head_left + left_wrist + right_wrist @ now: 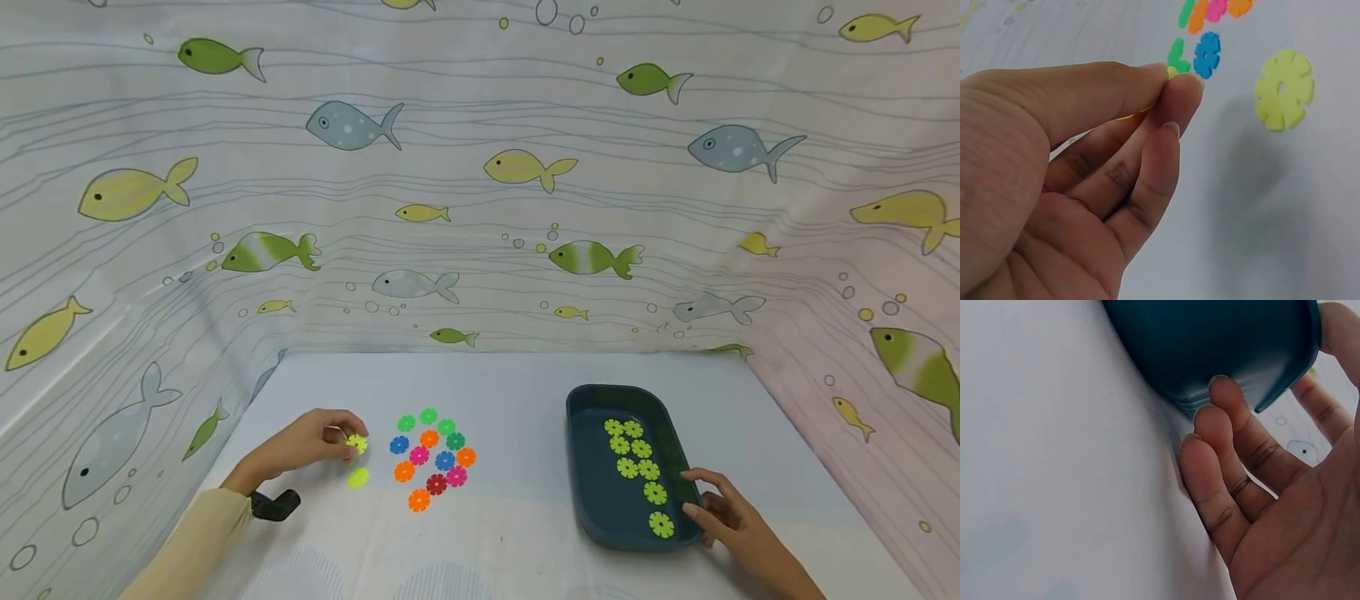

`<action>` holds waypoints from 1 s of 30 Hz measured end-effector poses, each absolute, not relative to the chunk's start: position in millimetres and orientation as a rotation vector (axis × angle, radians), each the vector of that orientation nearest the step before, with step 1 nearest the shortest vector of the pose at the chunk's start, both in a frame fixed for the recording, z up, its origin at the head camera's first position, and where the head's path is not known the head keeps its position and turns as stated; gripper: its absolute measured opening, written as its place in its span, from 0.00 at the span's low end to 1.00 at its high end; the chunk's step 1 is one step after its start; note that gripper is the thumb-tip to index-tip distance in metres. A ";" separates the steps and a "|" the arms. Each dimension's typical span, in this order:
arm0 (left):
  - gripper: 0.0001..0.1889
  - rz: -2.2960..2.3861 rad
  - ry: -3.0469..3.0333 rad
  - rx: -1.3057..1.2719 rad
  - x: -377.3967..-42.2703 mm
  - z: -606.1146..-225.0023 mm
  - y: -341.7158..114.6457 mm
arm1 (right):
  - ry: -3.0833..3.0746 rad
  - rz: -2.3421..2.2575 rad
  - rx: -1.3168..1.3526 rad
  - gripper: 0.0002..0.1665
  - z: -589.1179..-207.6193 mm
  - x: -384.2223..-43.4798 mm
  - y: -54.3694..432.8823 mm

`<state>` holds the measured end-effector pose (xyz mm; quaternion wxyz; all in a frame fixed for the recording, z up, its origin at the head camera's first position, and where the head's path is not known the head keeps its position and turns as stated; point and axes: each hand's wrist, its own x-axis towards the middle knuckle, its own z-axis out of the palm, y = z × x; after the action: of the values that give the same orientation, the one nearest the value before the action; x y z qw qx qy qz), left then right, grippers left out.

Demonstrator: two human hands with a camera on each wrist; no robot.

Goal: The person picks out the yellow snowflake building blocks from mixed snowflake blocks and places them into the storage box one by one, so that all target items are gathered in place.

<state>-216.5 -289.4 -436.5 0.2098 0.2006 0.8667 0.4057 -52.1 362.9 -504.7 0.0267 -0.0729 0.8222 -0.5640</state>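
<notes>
My left hand pinches a yellow flower-shaped notched disc between thumb and fingertips, above the table at the left. In the left wrist view the fingers hide most of that disc. Just below it, a second yellow notched disc lies flat on the table. At the right, my right hand holds the near right edge of a dark teal tray, thumb and a finger over the rim and other fingers outside the wall. Several yellow-green notched discs lie inside the tray.
A loose group of notched discs lies mid-left on the table: green, blue, orange, pink and dark red. A fish-patterned sheet rises behind and at both sides of the white table.
</notes>
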 end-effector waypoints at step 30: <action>0.17 1.096 2.308 0.808 -244.8 -419.9 -205.3 | 2.527 -1.756 -0.195 0.30 -503.4 -50.9 361.9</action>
<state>-244.8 -205.3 -419.9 0.2287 0.2937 0.8384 0.3982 -50.9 361.9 -503.4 0.0292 -0.0631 0.8192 -0.5692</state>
